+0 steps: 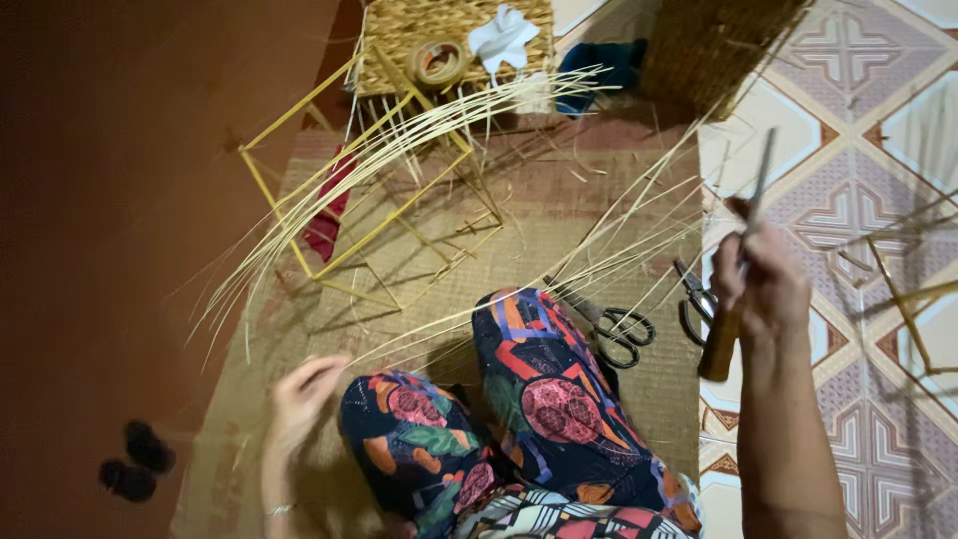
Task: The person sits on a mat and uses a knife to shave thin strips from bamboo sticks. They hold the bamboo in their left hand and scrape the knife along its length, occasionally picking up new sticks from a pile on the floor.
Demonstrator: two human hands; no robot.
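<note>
**Knife raised, strips fanned out on the mat**

The right hand [760, 284] was closed around a knife with a wooden handle [720, 344], held upright so the thin blade pointed up and away over the patterned tile floor [878, 130]. The left hand [299, 391] reached down to the woven mat [559, 200] beside the knee, fingers loosely curled; motion blur made it impossible to tell whether it gripped a strip or only touched the mat. Long pale bamboo strips [399, 150] fanned out from near the patterned trousers [544, 389], some lying across a yellow stick frame [329, 170].

Judging from this, good handling would mean keeping the blade turned away from the legs while the other hand sorted, lifting one strip free of the fan rather than dragging several, and steadying it near the end to be worked so the thin length did not whip or snap.

Two pairs of scissors [624, 327] lay on the mat and at its edge, between the knee and the right hand. Further off stood a woven basket [399, 25] carrying a tape roll [439, 62] and a white cloth [502, 35], with a second basket [714, 40] near it.
</note>
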